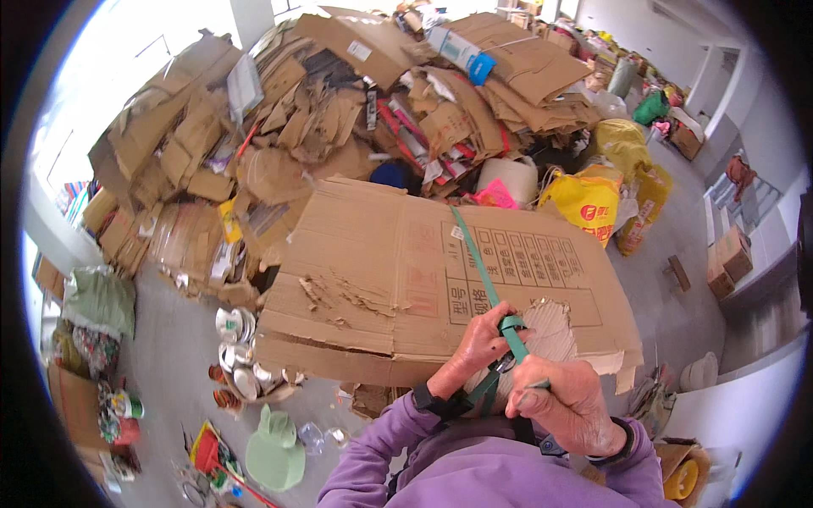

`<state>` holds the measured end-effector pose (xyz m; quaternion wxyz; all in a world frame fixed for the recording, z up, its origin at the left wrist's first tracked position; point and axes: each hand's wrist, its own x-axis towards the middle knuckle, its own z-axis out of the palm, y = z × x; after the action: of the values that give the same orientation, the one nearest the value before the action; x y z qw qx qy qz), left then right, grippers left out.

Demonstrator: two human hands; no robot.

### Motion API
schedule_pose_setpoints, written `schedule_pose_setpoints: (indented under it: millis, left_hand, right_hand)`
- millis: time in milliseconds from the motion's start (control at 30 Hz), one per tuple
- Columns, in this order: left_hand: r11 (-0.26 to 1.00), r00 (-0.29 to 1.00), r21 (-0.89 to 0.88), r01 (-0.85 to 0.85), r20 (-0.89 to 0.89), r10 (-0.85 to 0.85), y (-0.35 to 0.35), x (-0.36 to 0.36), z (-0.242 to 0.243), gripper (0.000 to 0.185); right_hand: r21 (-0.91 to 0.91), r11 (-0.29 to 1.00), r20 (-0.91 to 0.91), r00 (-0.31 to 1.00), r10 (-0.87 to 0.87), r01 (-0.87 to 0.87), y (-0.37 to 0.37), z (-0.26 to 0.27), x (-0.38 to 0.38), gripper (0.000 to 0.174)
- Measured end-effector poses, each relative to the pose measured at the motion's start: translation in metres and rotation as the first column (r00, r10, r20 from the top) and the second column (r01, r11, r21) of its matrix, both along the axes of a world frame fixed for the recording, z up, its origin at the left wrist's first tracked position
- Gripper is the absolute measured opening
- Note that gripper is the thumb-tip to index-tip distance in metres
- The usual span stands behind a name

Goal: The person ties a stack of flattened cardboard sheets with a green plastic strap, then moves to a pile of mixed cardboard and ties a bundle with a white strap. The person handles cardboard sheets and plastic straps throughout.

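A large flattened cardboard box (343, 254) with printed writing lies before me, its brown surface torn at the left. A green plastic strap (475, 251) runs across it towards my body. My left hand (479, 340) grips the strap where it loops or knots, close to the near edge of the cardboard. In a fist nearer my body, my right hand (562, 390) holds a taut end of the same strap, its tip poking out by the thumb. A ragged, corrugated cardboard piece (551, 327) lies under the strap beside my hands.
Behind rises a high heap of flattened cardboard (330, 114). Yellow plastic bags (581, 197) and a white bucket (508, 178) stand at its right. Crockery (244, 368), a green rabbit-shaped plastic tray (274, 454) and a red dustpan (206, 449) lie on the floor at left. A small wooden stool (678, 273) stands right.
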<state>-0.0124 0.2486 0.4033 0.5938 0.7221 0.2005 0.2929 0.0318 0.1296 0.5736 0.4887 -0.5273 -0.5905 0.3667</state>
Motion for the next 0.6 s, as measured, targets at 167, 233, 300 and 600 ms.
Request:
schedule_pose_setpoints:
  millis: [167, 233, 300, 600]
  left_hand:
    - [0.999, 0.998, 0.045, -0.018, 0.066, 0.015, 0.044, 0.013, -0.006, 0.032]
    - [0.998, 0.998, 0.013, -0.053, -0.014, 0.053, 0.081, 0.025, -0.016, 0.031]
    - [0.994, 0.993, 0.012, -0.109, -0.052, 0.109, 0.122, 0.044, -0.028, 0.03]
    - [0.75, 0.776, -0.265, -0.606, -0.404, 0.485, 0.209, 0.056, -0.065, 0.04]
  right_hand:
    - [0.122, 0.989, 0.146, 0.987, 0.06, -0.079, 0.033, -0.015, 0.01, 0.014]
    - [0.088, 0.993, 0.157, 0.986, 0.062, -0.077, 0.067, -0.027, 0.025, 0.012]
    - [0.046, 0.996, 0.126, 0.99, 0.065, -0.071, 0.108, -0.042, 0.047, 0.018]
    - [-0.177, 0.898, -0.172, 0.911, 0.376, -0.404, 0.293, -0.105, 0.085, 0.031]
